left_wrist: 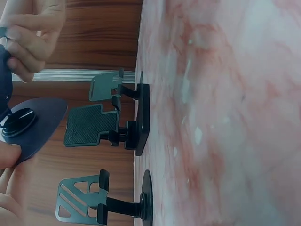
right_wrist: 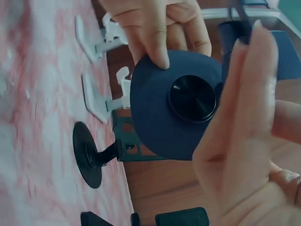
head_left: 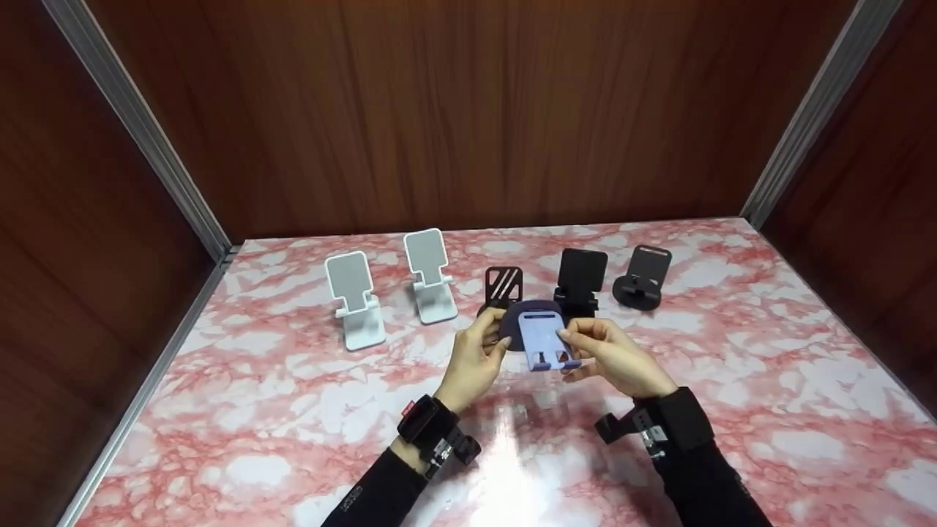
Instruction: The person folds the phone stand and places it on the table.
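Observation:
Both hands hold up a purple phone stand (head_left: 540, 338) over the middle of the table. My left hand (head_left: 470, 360) pinches the edge of its rounded base (right_wrist: 153, 110), thumb on the face that bears a dark round pivot (right_wrist: 192, 98). On the other side, my right hand (head_left: 618, 357) grips the phone plate near its right edge. The plate faces up toward the head view, its two lower hooks pointing toward me. In the right wrist view, my right fingers cover part of the plate and the joint.
Two white phone stands (head_left: 364, 328) (head_left: 435, 301) stand at the back left. Behind the held stand are a slotted black stand (left_wrist: 77, 213) and a plain black one (head_left: 582, 271). Another dark stand (head_left: 650, 265) is farther right. Wood panels (head_left: 468, 110) enclose the marbled table (head_left: 256, 410).

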### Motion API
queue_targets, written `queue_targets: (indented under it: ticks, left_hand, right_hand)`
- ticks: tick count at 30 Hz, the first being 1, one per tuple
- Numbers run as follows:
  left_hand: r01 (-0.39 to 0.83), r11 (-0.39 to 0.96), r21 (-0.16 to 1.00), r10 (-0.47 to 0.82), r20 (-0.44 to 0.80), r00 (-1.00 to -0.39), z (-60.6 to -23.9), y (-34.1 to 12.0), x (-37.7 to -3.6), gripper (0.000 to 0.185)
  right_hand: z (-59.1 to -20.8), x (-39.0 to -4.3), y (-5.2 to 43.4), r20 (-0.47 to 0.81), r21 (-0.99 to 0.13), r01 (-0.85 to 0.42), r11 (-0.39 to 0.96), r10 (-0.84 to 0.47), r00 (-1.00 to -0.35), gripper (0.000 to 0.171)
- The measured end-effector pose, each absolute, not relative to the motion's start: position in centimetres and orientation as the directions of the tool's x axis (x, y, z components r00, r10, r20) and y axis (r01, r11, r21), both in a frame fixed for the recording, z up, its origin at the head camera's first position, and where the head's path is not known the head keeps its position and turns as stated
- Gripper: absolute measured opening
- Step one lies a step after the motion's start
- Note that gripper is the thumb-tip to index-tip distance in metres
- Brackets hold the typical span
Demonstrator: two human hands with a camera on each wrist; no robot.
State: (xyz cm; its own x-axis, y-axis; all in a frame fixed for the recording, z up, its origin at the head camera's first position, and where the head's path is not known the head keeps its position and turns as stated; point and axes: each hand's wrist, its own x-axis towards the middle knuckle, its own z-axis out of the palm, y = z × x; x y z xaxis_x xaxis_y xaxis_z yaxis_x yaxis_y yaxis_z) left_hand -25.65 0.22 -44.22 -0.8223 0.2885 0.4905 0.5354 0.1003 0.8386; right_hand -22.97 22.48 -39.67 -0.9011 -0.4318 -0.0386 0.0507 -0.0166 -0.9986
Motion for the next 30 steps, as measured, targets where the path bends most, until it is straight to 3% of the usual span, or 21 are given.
queue_targets:
  ticks: [4,7,13,21,30]
  left_hand:
    - [0.504,0.070,0.861,0.270,0.470,-0.840,-44.10,0.08,-25.72,0.029]
    - [0.490,0.072,0.869,0.268,0.457,-0.848,-44.01,0.00,-25.75,0.030]
    - [0.484,0.069,0.872,0.265,0.452,-0.852,-43.93,-0.01,-25.81,0.032]
    - [0.458,0.033,0.888,0.262,0.434,-0.862,-43.86,0.26,-25.74,0.034]
    - [0.399,-0.021,0.917,0.289,0.387,-0.875,-43.68,0.45,-25.56,0.034]
  right_hand:
    - [-39.71,-22.70,22.10,-0.005,-0.997,-0.019,0.079,-0.293,-0.956,0.022]
    - [-39.74,-22.57,21.94,-0.002,-0.991,-0.028,0.133,-0.222,-0.975,0.030]
    - [-39.94,-22.72,22.10,-0.032,-0.991,-0.008,0.136,-0.296,-0.955,0.059]
    - [-40.27,-23.05,21.96,0.048,-0.992,0.004,-0.127,-0.403,-0.914,0.047]
    - [-40.38,-23.41,22.32,0.042,-0.992,0.014,-0.127,-0.427,-0.903,0.037]
